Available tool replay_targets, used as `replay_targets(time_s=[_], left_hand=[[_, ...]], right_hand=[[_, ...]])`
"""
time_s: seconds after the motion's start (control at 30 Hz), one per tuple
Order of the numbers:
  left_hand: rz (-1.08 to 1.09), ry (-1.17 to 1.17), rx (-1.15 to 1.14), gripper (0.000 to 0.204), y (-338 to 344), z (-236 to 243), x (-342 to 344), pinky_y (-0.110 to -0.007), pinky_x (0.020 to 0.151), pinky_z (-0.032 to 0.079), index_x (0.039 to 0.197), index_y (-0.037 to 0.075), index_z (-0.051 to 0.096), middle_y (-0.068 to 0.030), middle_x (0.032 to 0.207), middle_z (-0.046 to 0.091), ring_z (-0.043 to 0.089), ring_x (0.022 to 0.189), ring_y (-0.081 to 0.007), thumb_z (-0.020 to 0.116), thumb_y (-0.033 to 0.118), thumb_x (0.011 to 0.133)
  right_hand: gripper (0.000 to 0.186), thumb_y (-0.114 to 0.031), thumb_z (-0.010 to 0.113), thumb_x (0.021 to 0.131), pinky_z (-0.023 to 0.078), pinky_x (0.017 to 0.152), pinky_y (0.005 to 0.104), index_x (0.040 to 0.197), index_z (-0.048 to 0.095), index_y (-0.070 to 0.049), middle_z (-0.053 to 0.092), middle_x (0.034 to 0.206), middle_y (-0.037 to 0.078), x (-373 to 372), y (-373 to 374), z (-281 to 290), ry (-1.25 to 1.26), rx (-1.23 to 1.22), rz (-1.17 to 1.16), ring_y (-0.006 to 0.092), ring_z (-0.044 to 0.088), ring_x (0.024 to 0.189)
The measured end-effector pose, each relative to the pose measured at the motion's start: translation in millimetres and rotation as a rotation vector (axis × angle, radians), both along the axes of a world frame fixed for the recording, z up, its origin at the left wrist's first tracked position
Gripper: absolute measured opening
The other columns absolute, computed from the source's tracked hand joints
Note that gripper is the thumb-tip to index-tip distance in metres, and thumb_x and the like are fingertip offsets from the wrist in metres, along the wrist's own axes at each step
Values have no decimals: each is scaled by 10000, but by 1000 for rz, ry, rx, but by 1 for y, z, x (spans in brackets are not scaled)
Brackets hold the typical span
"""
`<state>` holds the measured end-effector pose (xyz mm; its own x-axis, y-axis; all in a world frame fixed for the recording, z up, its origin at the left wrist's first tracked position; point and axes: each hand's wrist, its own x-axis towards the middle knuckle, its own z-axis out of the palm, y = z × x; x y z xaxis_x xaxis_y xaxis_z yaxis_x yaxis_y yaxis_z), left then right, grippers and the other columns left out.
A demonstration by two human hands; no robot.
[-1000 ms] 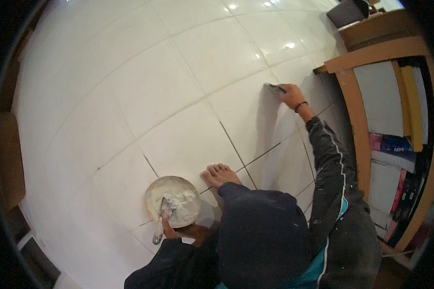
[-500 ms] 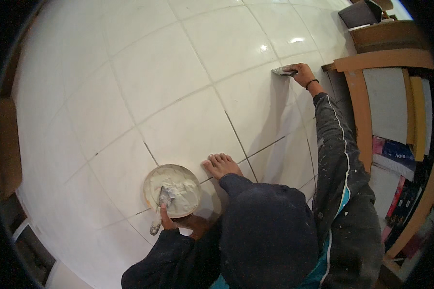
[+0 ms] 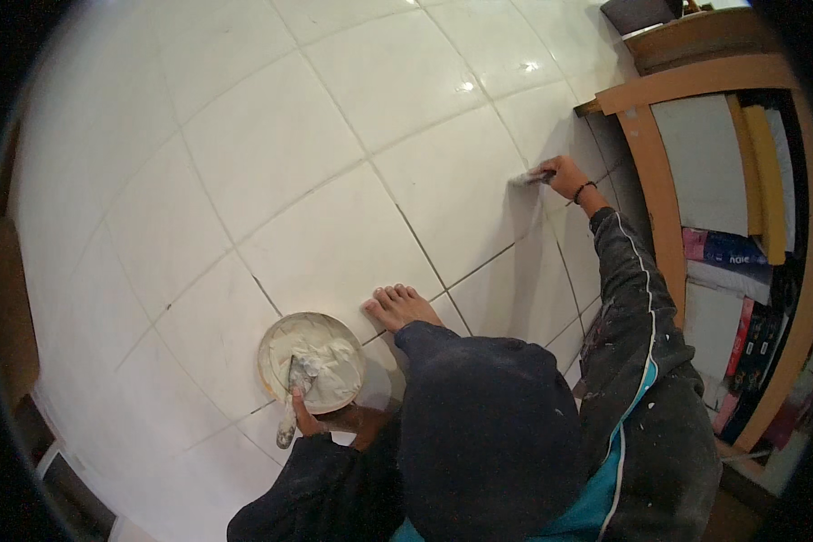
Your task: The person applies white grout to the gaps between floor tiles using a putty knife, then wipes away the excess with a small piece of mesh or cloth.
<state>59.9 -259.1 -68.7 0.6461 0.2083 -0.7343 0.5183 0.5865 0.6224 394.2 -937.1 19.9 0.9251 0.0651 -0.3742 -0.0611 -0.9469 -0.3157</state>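
My left hand (image 3: 309, 419) is closed on the near rim of a round bowl (image 3: 359, 384), its thumb over the edge against a trowel. White paste (image 3: 330, 357) fills much of the bowl. The paste-smeared trowel (image 3: 300, 372) lies in it, its handle sticking out over the near left rim. Out to the right, my right hand (image 3: 565, 177) is wrapped round a putty knife (image 3: 531, 178). That blade is blurred and is held at the white tiled floor (image 3: 443, 172), close to a joint line. The fingers under the bowl are mostly hidden.
My bare foot (image 3: 401, 308) rests on the tiles just right of the bowl. A wooden shelf unit (image 3: 652, 190) with packages and boards stands along the right side. Some tile joints near me look dark, those farther off pale. Brown furniture (image 3: 14, 307) edges the left.
My right hand has drawn the putty knife nearer to me over the tiles. The view has shifted slightly; my left hand keeps its grip on the bowl.
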Motion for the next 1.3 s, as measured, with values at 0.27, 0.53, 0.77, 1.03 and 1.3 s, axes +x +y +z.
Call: replay_targets(time_s=[0.27,0.53,0.77,1.03,1.3], left_hand=[[-34,97,98,722,0,7,3,-458,1097,427,1490,18,416,-165,1471,482,488,1342,-309,543,514,980],[-75,66,170,737,3,-10,-6,-459,1087,432,1478,5,417,-185,1452,488,506,1313,-327,579,505,962],[95,150,7,775,10,-16,-10,-477,1088,432,1472,-19,412,-217,1442,496,513,1308,-348,625,501,939],[-119,22,307,812,14,-37,-31,-542,1069,444,1452,-70,410,-317,1382,517,528,1284,-446,639,509,932],[-228,30,377,729,11,-23,-29,-467,1053,460,1458,-27,421,-211,1411,512,550,1255,-351,595,483,967]], right_hand=[[332,-145,618,805,540,893,481,1124,694,-93,716,1035,210,32,23,-15,-362,-372,-204,401,684,979],[344,-99,580,823,571,773,482,1152,674,-70,725,967,170,-34,101,-55,-295,-420,-125,371,691,913],[388,-67,619,768,555,865,443,1133,741,-109,731,1075,168,-64,47,1,-152,-86,-90,357,699,951],[323,-46,623,867,524,1007,388,1161,739,-114,713,1193,137,18,25,-9,-380,-73,-137,313,682,1097],[458,43,568,763,513,1030,385,1132,757,-152,715,1190,129,70,17,-20,-219,-22,22,322,668,1122]])
